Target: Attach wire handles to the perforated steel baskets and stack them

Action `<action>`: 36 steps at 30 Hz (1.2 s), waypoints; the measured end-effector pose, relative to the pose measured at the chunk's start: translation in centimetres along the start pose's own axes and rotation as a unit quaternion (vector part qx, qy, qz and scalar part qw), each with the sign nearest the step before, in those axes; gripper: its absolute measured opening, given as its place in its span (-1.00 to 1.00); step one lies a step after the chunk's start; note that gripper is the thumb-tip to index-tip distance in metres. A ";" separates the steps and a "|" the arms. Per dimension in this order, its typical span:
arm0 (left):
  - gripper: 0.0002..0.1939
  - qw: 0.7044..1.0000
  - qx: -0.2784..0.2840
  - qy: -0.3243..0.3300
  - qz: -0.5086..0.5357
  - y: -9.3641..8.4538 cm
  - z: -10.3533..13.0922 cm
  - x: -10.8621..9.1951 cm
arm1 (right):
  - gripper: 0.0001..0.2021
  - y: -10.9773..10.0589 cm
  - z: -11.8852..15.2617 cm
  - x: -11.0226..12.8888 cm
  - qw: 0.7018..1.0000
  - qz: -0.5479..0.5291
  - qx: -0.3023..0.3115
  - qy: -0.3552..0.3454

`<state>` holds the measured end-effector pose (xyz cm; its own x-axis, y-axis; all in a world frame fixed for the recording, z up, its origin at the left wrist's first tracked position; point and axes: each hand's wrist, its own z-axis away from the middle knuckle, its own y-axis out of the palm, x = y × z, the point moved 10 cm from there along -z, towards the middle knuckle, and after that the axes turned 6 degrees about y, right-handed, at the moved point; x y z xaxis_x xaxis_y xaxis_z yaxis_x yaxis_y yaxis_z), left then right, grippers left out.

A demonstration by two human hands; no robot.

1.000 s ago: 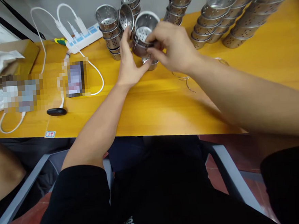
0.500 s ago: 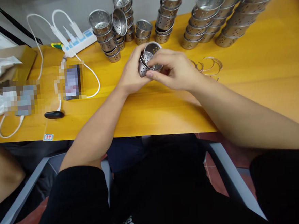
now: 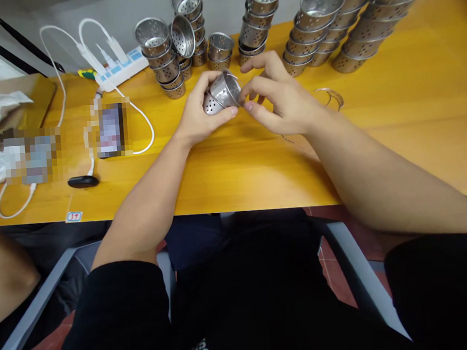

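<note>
Now, the left hand (image 3: 196, 117) grips two holey metal cups (image 3: 224, 91) over the desk (image 3: 249, 174), tipped so one's mouth faces the right hand (image 3: 286, 101); its fingers are at that rim, but I cannot tell if they pinch.

We count two perforated metal cups (image 3: 226, 89) in our left hand (image 3: 197, 113), and one right hand (image 3: 282, 97) beside them. Along the far side we see seven upright cup stacks (image 3: 165, 72), plus one tilted cup (image 3: 183, 36) far left. The short stack (image 3: 220, 47) shows two cups. At left we have one power strip (image 3: 124, 70), one black oval object (image 3: 83, 182) and one number label (image 3: 74, 217). We cannot count the overlapping thin wire loops (image 3: 341, 101).
</note>
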<state>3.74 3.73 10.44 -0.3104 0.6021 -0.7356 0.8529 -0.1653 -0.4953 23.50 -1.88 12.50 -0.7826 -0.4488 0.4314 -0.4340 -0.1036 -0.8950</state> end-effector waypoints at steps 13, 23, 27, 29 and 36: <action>-0.13 0.999 0.043 -0.003 0.020 -0.2 0.0 0.5 | -0.22 -0.3 0.0 1.7 1.000 0.001 -0.024 0.001; 0.35 0.990 0.061 0.114 0.056 1.0 -1.1 3.9 | -0.70 -0.1 -1.5 -0.9 0.946 -0.279 -0.114 -0.116; 0.33 0.990 0.060 0.122 0.040 0.3 -1.1 4.2 | -0.50 -1.3 -1.5 -2.2 0.943 -0.254 -0.192 -0.094; 0.25 0.992 0.044 0.112 0.036 -0.4 -1.4 4.8 | -0.36 -2.6 -1.1 -3.6 0.936 -0.225 -0.257 -0.084; 0.17 0.999 -0.020 0.042 0.020 -1.8 -2.8 9.7 | -0.44 1.0 -2.9 -9.6 0.994 -0.057 -0.089 0.003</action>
<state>0.38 12.09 5.49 -0.2407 0.6591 -0.7125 0.8803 -0.1609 -0.4463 29.32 4.94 7.81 -0.7259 -0.4372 0.5309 -0.5921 0.0046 -0.8058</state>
